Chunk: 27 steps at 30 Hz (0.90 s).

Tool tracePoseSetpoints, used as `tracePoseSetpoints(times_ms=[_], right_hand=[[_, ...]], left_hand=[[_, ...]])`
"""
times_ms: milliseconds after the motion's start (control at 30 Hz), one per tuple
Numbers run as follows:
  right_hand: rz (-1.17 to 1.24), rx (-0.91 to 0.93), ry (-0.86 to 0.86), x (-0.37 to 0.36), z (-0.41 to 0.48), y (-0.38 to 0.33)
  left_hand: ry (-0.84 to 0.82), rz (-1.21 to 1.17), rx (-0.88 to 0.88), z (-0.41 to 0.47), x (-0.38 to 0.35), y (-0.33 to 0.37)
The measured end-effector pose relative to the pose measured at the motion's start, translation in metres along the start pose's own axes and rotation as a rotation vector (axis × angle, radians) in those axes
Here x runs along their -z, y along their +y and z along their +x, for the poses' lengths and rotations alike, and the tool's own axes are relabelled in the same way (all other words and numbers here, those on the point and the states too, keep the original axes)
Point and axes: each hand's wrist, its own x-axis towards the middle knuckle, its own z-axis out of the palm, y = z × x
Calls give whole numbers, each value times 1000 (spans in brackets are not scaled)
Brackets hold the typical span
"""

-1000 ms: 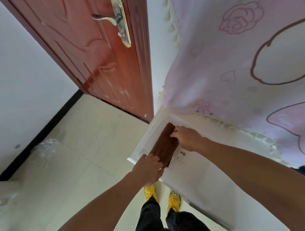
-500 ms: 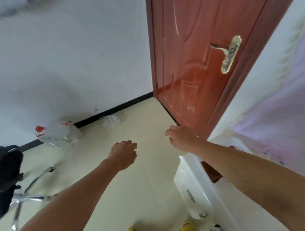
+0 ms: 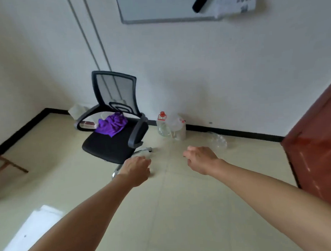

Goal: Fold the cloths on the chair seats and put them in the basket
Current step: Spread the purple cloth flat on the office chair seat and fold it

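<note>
A crumpled purple cloth (image 3: 111,124) lies at the back of the seat of a black mesh office chair (image 3: 113,146) near the far wall. My left hand (image 3: 137,170) hangs just in front of the chair's front edge, fingers loosely curled, holding nothing. My right hand (image 3: 200,159) is stretched out over the floor to the right of the chair, also empty with loosely curled fingers. The basket is out of view.
Clear plastic bottles (image 3: 170,128) stand against the wall right of the chair, and crumpled clear plastic (image 3: 218,140) lies on the floor. A red-brown door (image 3: 315,150) is at the right. A wooden chair leg (image 3: 10,165) shows at the left edge.
I let go of the folded brown cloth in the white basket and turned left. Both empty hands now reach toward the office chair with the purple cloth.
</note>
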Motion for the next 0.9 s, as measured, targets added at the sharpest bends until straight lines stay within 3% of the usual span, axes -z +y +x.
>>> tracePoseSetpoints(times_ms=[300, 700, 900], right_hand=[[-54, 277, -63, -6, 176, -115], [-66, 367, -194, -28, 432, -154], [-84, 385, -255, -37, 522, -188]], left_hand=[[-51, -80, 306, -15, -31, -156], [-48, -218, 541, 93, -29, -333], [-80, -264, 573, 127, -39, -410]])
